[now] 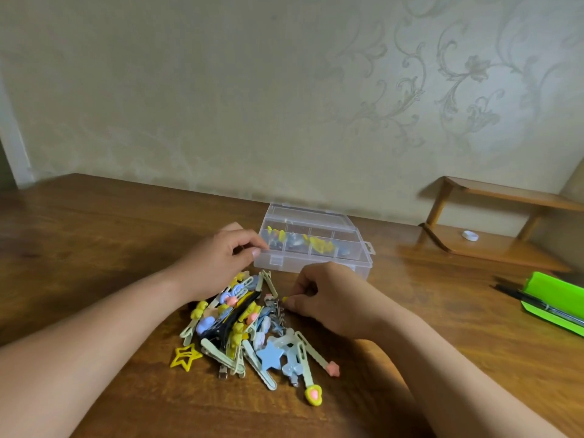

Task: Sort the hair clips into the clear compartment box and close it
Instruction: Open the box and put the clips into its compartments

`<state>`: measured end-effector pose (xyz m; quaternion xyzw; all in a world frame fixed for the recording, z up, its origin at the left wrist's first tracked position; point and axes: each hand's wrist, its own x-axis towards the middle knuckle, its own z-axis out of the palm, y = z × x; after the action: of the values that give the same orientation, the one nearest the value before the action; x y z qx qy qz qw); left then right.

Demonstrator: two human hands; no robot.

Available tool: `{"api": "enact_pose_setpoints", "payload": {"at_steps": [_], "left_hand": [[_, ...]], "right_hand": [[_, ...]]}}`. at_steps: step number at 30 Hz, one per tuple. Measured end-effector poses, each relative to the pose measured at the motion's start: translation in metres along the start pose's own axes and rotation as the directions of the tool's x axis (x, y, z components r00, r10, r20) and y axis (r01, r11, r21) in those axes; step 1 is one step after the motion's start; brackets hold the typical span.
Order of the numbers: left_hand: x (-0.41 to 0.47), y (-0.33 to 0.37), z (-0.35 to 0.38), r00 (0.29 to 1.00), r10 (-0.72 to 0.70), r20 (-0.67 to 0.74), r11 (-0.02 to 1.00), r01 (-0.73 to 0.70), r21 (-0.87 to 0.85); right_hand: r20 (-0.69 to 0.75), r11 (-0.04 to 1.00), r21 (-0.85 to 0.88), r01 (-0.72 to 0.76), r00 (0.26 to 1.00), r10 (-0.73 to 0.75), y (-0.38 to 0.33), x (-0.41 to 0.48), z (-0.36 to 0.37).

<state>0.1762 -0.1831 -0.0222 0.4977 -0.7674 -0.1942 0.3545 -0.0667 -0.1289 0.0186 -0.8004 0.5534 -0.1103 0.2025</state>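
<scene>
A clear compartment box (319, 265) stands open on the wooden table, its lid tilted back; yellow and blue clips lie in its compartments. A pile of pastel hair clips (246, 333) lies just in front of it, with a yellow star clip (185, 356) at its left edge. My left hand (218, 263) hovers over the pile's far end, fingers curled, fingertips touching the box's left front corner. My right hand (325, 295) rests at the pile's right side, thumb and forefinger pinched on a small yellow-tipped clip (284, 299).
A small wooden shelf (493, 222) with a white cap (470, 235) stands at the back right. A green pencil case (556, 298) with a black pen (518, 295) lies at the right edge. The wall runs right behind the box.
</scene>
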Motion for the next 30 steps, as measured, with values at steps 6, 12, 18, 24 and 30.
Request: {"api": "enact_pose_setpoints", "payload": {"at_steps": [6, 12, 18, 24, 30], "left_hand": [[0.0, -0.001, 0.0, 1.0, -0.003, 0.008, 1.0, 0.003, -0.017], [0.0, 0.001, 0.0, 1.0, -0.006, 0.012, 1.0, 0.007, -0.026], [-0.001, 0.001, -0.001, 1.0, -0.01, 0.015, 0.998, 0.011, -0.059], [-0.001, 0.001, -0.001, 1.0, -0.002, 0.015, 0.999, 0.003, -0.048], [-0.001, 0.003, 0.0, 1.0, 0.001, 0.01, 1.0, -0.001, -0.026]], "right_hand": [[-0.165, 0.972, 0.224, 0.069, 0.986, -0.032, 0.003, -0.004, -0.013], [-0.408, 0.907, 0.415, -0.071, 0.877, 0.255, 0.031, 0.042, -0.069], [-0.348, 0.904, 0.154, -0.398, 0.835, 0.427, 0.077, 0.1, -0.084], [-0.347, 0.873, -0.126, -0.471, 0.845, 0.406, 0.087, 0.113, -0.077], [-0.321, 0.821, -0.316, -0.475, 0.868, 0.379, 0.076, 0.115, -0.08]]}}
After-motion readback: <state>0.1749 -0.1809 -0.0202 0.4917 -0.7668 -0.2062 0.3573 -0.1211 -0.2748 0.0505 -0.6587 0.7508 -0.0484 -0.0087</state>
